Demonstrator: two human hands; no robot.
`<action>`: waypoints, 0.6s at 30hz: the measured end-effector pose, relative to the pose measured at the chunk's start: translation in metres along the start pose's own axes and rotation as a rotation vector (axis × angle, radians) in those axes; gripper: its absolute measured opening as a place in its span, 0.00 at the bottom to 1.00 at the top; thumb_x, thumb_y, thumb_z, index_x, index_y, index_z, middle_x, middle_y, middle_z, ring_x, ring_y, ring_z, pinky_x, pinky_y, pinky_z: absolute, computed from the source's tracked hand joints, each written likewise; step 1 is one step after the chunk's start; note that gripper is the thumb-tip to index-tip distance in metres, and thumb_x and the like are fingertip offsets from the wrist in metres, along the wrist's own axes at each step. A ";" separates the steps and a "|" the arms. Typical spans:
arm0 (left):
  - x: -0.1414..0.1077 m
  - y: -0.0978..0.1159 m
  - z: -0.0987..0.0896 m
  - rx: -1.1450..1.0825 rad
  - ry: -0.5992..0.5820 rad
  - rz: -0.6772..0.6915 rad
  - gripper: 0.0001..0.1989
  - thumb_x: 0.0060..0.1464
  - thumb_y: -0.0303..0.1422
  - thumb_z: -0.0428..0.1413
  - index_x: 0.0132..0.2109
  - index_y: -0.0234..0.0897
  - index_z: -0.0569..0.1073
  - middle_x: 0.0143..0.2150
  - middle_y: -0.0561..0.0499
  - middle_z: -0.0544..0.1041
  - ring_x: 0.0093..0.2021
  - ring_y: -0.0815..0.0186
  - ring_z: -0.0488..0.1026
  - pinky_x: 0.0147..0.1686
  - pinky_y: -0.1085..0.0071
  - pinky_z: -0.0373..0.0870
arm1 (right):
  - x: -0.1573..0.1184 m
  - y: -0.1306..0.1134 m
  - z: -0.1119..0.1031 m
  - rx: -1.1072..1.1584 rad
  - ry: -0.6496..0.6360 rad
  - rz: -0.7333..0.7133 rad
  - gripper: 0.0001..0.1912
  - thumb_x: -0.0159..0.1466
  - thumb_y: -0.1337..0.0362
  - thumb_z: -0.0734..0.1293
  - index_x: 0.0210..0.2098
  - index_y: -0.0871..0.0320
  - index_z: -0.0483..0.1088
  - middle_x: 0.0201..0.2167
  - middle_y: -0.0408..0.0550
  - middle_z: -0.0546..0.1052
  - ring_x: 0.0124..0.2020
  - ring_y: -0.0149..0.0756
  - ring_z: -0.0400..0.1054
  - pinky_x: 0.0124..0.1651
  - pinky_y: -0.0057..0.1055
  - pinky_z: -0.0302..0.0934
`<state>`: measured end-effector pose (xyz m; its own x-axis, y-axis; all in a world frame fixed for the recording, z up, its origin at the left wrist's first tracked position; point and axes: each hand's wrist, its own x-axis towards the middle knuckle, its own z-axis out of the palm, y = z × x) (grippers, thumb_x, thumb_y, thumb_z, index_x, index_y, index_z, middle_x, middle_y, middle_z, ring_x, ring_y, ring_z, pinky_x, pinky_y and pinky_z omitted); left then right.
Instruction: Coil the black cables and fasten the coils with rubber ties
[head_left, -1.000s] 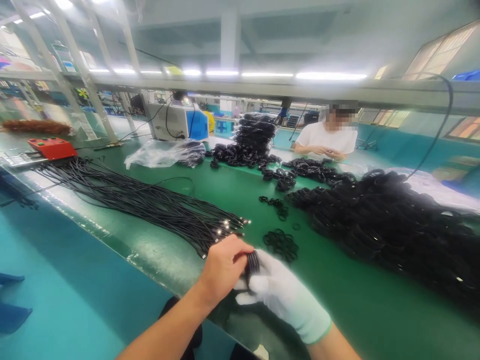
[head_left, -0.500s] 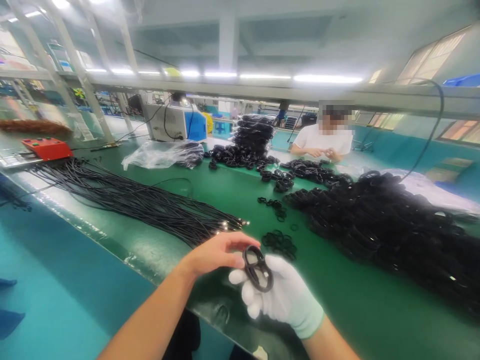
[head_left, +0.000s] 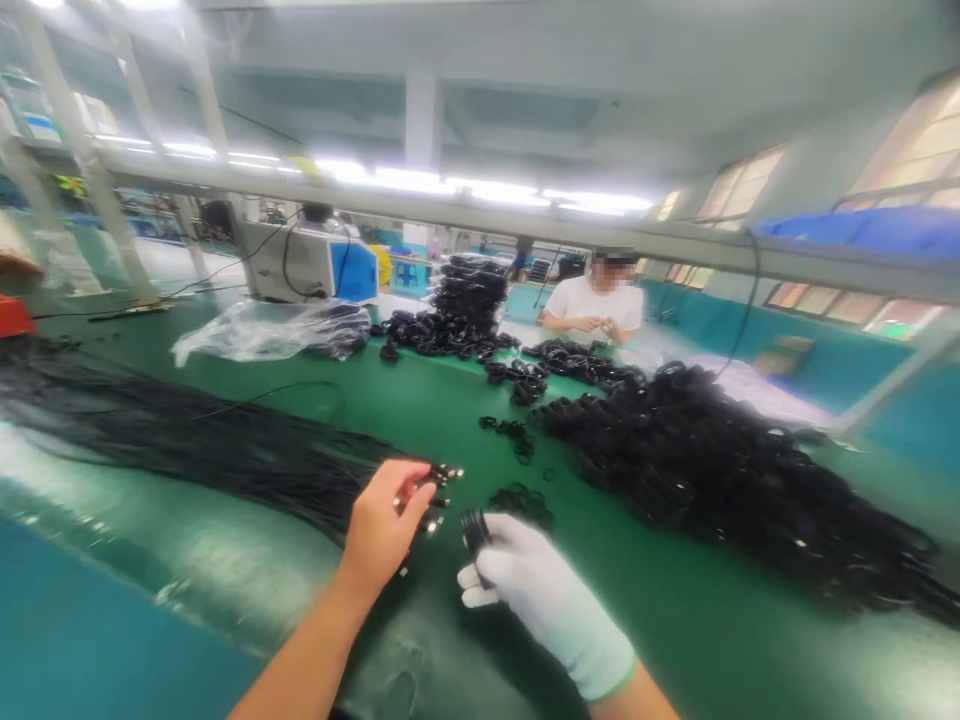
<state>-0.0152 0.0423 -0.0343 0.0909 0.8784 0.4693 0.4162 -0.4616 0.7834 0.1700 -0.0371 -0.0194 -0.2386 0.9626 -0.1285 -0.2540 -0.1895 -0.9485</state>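
Coiled black cable (head_left: 475,533): between fingers and thumb of white-gloved right hand (head_left: 532,580), gripping
Bare left hand (head_left: 386,520): half-curled, slightly open, at metal-tipped black cables (head_left: 247,445); contact unclear

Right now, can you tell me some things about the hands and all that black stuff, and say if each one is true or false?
1. The white-gloved right hand holds a small coil of black cable. True.
2. Both hands wear gloves. False: the bare left hand has none.
3. The long, straight black cables lie left of the large heap of black coils. True.
4. Someone across from us wears a red shirt. False: the person there wears white.
5. The clear, crumpled plastic bag lies on the shiny green table. True.
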 end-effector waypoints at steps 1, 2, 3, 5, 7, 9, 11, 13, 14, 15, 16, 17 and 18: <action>-0.002 -0.004 0.001 0.031 0.004 0.026 0.12 0.56 0.38 0.52 0.44 0.38 0.72 0.42 0.49 0.73 0.38 0.65 0.72 0.40 0.68 0.70 | 0.001 -0.010 -0.005 -0.147 0.072 -0.016 0.24 0.54 0.61 0.68 0.48 0.62 0.65 0.37 0.51 0.73 0.36 0.40 0.71 0.41 0.39 0.65; -0.003 -0.008 0.002 0.051 -0.001 0.045 0.11 0.56 0.38 0.52 0.44 0.39 0.72 0.42 0.50 0.72 0.36 0.66 0.71 0.38 0.69 0.70 | 0.004 -0.021 -0.012 -0.352 0.167 -0.040 0.25 0.54 0.61 0.68 0.50 0.61 0.65 0.39 0.52 0.73 0.40 0.41 0.70 0.44 0.40 0.65; -0.004 -0.010 0.003 0.066 -0.012 0.055 0.11 0.56 0.38 0.52 0.44 0.39 0.72 0.41 0.51 0.72 0.34 0.67 0.71 0.36 0.70 0.70 | 0.007 -0.035 -0.021 -0.583 0.281 -0.075 0.26 0.55 0.60 0.68 0.52 0.59 0.64 0.45 0.52 0.73 0.44 0.42 0.69 0.47 0.39 0.64; -0.005 -0.013 0.004 0.093 -0.047 0.071 0.10 0.57 0.38 0.51 0.44 0.40 0.71 0.40 0.52 0.72 0.32 0.68 0.70 0.34 0.71 0.70 | 0.019 -0.063 -0.044 -1.112 0.569 -0.119 0.28 0.57 0.59 0.65 0.56 0.56 0.61 0.53 0.51 0.69 0.51 0.41 0.65 0.54 0.37 0.60; -0.005 -0.014 0.005 0.117 -0.088 0.092 0.10 0.57 0.38 0.51 0.43 0.41 0.71 0.39 0.53 0.72 0.31 0.69 0.70 0.33 0.72 0.70 | 0.037 -0.088 -0.070 -1.301 0.718 -0.125 0.29 0.59 0.62 0.64 0.59 0.61 0.58 0.56 0.55 0.65 0.57 0.46 0.59 0.59 0.41 0.53; -0.006 -0.014 0.006 0.133 -0.115 0.108 0.09 0.58 0.37 0.50 0.43 0.41 0.71 0.40 0.53 0.72 0.30 0.70 0.70 0.33 0.73 0.70 | 0.062 -0.107 -0.093 -1.409 0.763 -0.115 0.29 0.59 0.64 0.65 0.58 0.65 0.59 0.56 0.59 0.65 0.58 0.50 0.56 0.61 0.45 0.49; -0.007 -0.013 0.006 0.143 -0.123 0.117 0.09 0.58 0.37 0.49 0.43 0.41 0.71 0.40 0.53 0.72 0.30 0.70 0.71 0.32 0.74 0.71 | 0.092 -0.116 -0.110 -1.504 0.755 -0.104 0.26 0.60 0.63 0.65 0.56 0.63 0.60 0.54 0.57 0.66 0.56 0.48 0.58 0.59 0.46 0.52; -0.008 -0.013 0.007 0.154 -0.123 0.131 0.08 0.58 0.36 0.49 0.42 0.41 0.71 0.39 0.53 0.72 0.29 0.70 0.71 0.31 0.75 0.71 | 0.123 -0.118 -0.119 -1.579 0.723 -0.080 0.20 0.63 0.60 0.64 0.53 0.59 0.63 0.52 0.53 0.67 0.51 0.44 0.63 0.53 0.46 0.59; -0.009 -0.013 0.007 0.161 -0.126 0.141 0.08 0.58 0.36 0.49 0.42 0.42 0.71 0.39 0.53 0.72 0.29 0.70 0.72 0.30 0.76 0.71 | 0.138 -0.116 -0.122 -1.609 0.702 -0.065 0.18 0.64 0.60 0.63 0.52 0.59 0.63 0.51 0.52 0.68 0.49 0.42 0.65 0.50 0.45 0.61; -0.010 -0.013 0.007 0.169 -0.132 0.152 0.08 0.58 0.35 0.49 0.42 0.42 0.70 0.39 0.53 0.73 0.29 0.70 0.72 0.30 0.76 0.71 | 0.153 -0.113 -0.123 -1.634 0.678 -0.049 0.17 0.65 0.59 0.62 0.51 0.59 0.64 0.50 0.52 0.68 0.47 0.40 0.66 0.48 0.44 0.63; -0.010 -0.013 0.007 0.176 -0.139 0.167 0.08 0.58 0.35 0.49 0.42 0.42 0.70 0.38 0.53 0.73 0.28 0.71 0.72 0.30 0.77 0.71 | 0.166 -0.110 -0.123 -1.656 0.653 -0.036 0.17 0.65 0.59 0.62 0.51 0.59 0.64 0.50 0.52 0.68 0.46 0.40 0.66 0.47 0.43 0.64; -0.011 -0.014 0.007 0.186 -0.149 0.183 0.07 0.58 0.34 0.49 0.42 0.43 0.70 0.39 0.53 0.74 0.28 0.71 0.73 0.30 0.77 0.72 | 0.179 -0.106 -0.123 -1.675 0.628 -0.024 0.17 0.65 0.59 0.62 0.51 0.59 0.64 0.50 0.52 0.68 0.46 0.39 0.67 0.47 0.43 0.64; -0.011 -0.015 0.008 0.198 -0.160 0.205 0.07 0.58 0.34 0.49 0.42 0.43 0.70 0.39 0.53 0.74 0.29 0.70 0.73 0.31 0.77 0.72 | 0.191 -0.102 -0.122 -1.692 0.605 -0.013 0.17 0.65 0.59 0.62 0.51 0.60 0.64 0.49 0.52 0.68 0.46 0.39 0.67 0.47 0.43 0.64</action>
<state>-0.0157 0.0404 -0.0545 0.3256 0.7854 0.5265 0.5413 -0.6114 0.5773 0.2651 0.1894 0.0170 0.1945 0.9658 0.1717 0.9755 -0.1722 -0.1368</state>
